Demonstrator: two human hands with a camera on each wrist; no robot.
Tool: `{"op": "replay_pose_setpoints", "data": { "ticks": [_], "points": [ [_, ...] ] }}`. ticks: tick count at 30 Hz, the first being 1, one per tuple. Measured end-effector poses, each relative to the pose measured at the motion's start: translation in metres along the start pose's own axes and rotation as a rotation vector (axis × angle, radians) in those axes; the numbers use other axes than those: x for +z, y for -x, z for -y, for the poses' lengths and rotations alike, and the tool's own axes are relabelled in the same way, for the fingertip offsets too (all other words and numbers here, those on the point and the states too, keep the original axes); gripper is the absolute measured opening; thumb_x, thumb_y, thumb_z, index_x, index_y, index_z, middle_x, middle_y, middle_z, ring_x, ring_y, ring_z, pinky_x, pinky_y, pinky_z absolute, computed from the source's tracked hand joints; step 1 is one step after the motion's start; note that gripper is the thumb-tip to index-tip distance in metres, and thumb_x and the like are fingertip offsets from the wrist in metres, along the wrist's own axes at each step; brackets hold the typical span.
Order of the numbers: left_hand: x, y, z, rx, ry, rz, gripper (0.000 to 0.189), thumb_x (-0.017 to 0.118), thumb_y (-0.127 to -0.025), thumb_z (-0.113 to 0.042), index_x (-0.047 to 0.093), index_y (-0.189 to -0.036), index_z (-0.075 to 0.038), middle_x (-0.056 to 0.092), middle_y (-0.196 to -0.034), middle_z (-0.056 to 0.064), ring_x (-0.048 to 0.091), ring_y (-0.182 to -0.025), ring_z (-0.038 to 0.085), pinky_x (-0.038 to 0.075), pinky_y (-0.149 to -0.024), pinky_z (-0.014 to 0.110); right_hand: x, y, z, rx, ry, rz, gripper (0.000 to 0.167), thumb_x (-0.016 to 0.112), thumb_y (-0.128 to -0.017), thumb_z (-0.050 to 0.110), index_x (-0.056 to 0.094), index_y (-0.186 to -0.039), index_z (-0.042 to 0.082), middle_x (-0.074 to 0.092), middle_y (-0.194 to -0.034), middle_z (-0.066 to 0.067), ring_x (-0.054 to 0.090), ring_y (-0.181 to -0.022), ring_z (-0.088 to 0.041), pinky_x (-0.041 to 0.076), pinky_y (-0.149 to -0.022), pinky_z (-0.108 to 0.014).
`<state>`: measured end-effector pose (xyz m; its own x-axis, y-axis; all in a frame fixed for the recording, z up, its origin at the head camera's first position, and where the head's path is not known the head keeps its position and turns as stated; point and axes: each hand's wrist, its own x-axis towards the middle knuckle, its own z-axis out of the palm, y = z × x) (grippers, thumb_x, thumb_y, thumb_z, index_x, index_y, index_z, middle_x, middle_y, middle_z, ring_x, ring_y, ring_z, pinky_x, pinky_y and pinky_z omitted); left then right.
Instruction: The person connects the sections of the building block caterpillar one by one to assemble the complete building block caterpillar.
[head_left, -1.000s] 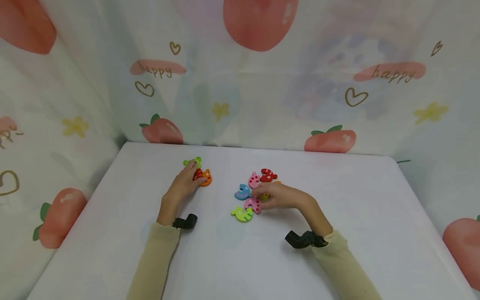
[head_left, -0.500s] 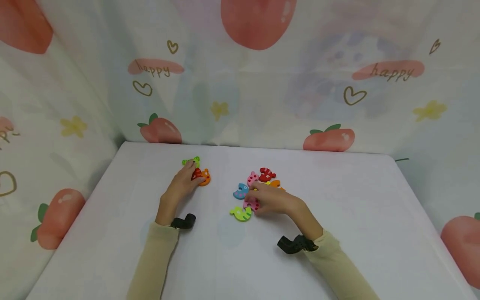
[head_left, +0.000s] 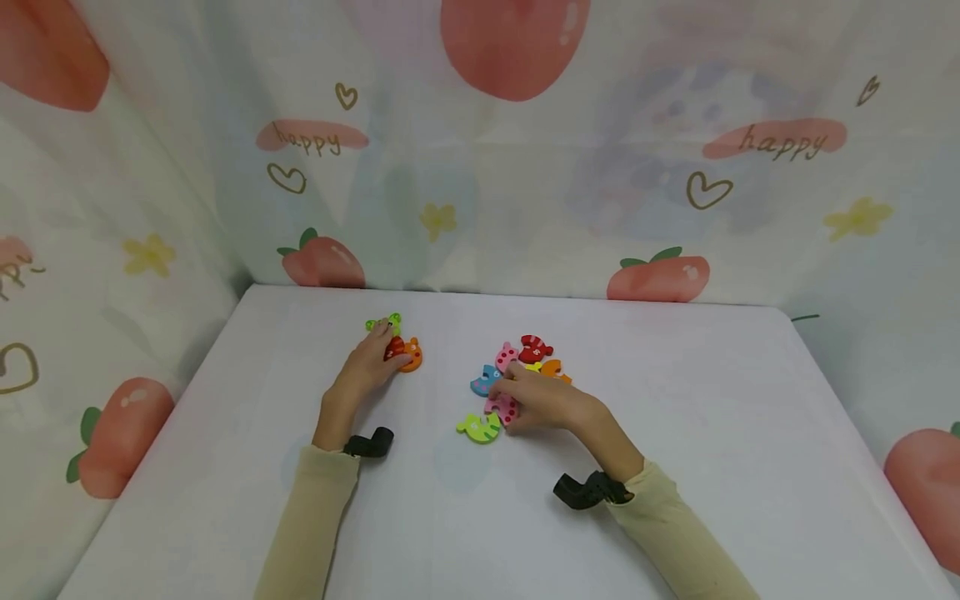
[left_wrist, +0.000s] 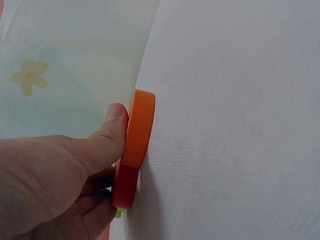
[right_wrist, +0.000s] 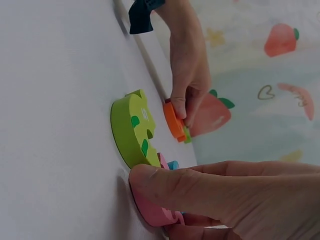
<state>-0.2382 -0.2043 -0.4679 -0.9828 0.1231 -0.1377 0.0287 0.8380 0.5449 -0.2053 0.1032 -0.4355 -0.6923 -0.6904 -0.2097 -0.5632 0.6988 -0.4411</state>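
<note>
My left hand rests over a small cluster at the table's far left: an orange animal-shaped piece, a red piece and a green one. Its thumb touches the orange piece's face in the left wrist view. Around a spotted pink animal-shaped piece, my right hand holds thumb and fingers, the thumb on its near edge. A striped light-green piece lies against that pink piece. Beyond the right hand sit a blue piece, another pink piece and a yellow piece, partly covered.
A red striped piece and a second orange piece lie at the back of the right cluster. The white table ends at a printed fabric backdrop. A black wrist mount sticks out from the right sleeve.
My right hand has moved left and nearer, onto the spotted pink piece, uncovering the orange piece. The pink and light-green pieces have shifted slightly left. My left hand has stayed in place.
</note>
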Motion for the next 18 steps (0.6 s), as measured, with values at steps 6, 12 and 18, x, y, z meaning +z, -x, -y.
{"op": "replay_pose_setpoints", "data": {
  "ticks": [6,12,18],
  "points": [
    [-0.0018,-0.0007,-0.0025,0.006,0.003,0.002,0.073,0.059,-0.096,-0.034,0.027,-0.15,0.003,0.017,-0.161,0.021,0.02,-0.148,0.041,0.021,-0.119,0.056,0.0001,0.0002,0.0045,0.028,0.042,-0.039,0.047,0.08,-0.079,0.035,0.063,-0.12,0.019,0.048,-0.096,-0.002,0.049,-0.081,-0.011,0.043,-0.064,-0.02],
    [-0.0014,0.0007,-0.0022,0.006,0.009,-0.001,0.073,0.059,-0.096,-0.034,0.027,-0.15,0.003,0.016,-0.161,0.022,0.02,-0.148,0.042,0.021,-0.119,0.055,0.0011,-0.0016,0.0069,0.061,0.085,-0.02,0.05,0.08,-0.079,0.035,0.064,-0.124,0.022,0.052,-0.098,-0.002,0.05,-0.086,-0.012,0.045,-0.066,-0.022],
    [-0.0002,0.001,0.0002,0.011,0.023,-0.001,0.074,0.059,-0.096,-0.035,0.026,-0.151,0.002,0.015,-0.162,0.021,0.019,-0.149,0.04,0.02,-0.12,0.055,0.0037,-0.0028,0.0057,0.052,0.108,-0.01,0.05,0.08,-0.079,0.035,0.065,-0.125,0.023,0.054,-0.101,-0.002,0.048,-0.086,-0.01,0.042,-0.062,-0.021]
  ]
}}
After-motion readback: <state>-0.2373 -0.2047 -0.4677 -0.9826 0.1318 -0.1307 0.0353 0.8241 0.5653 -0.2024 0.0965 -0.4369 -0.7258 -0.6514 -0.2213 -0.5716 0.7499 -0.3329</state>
